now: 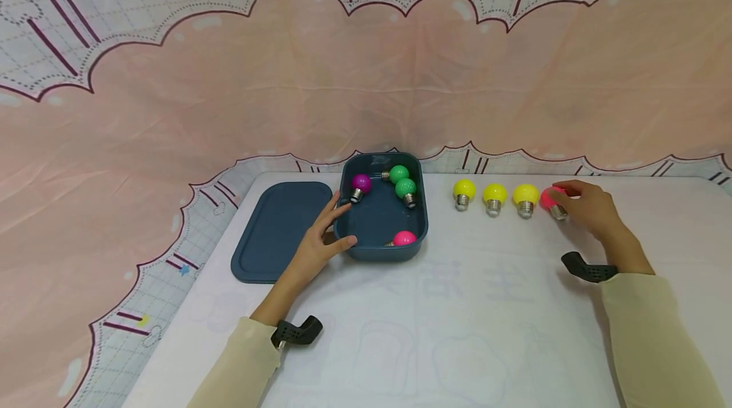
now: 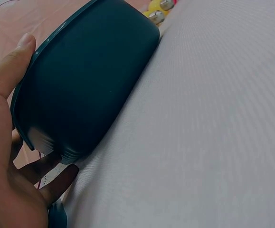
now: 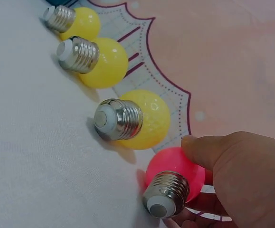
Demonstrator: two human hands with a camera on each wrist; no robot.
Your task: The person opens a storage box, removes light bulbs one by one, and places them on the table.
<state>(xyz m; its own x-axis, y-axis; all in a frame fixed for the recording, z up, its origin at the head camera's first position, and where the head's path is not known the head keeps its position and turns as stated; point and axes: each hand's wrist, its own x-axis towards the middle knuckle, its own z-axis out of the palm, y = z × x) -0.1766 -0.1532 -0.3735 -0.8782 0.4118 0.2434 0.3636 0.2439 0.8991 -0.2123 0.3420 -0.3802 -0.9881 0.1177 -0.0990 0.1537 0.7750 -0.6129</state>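
My right hand (image 1: 591, 208) pinches a pink light bulb (image 3: 175, 166) between thumb and fingers, its metal screw base pointing toward me. That bulb is at the right end of a row on the white table, beside three yellow light bulbs (image 1: 525, 198). At the left side of a dark blue plastic box (image 2: 90, 71), my left hand (image 1: 314, 246) holds the wall, with the thumb at the rim and fingers round the corner. Inside the box lie a purple bulb (image 1: 361, 183), two green bulbs (image 1: 405, 188) and another pink bulb (image 1: 405, 238) near the front wall.
A dark blue lid (image 1: 280, 230) lies flat on the white table (image 1: 446, 332), left of the box and partly behind my left hand. Behind the table hangs a peach curtain (image 1: 400, 77) with a scalloped pattern. Each wrist carries a black camera mount (image 1: 588, 268).
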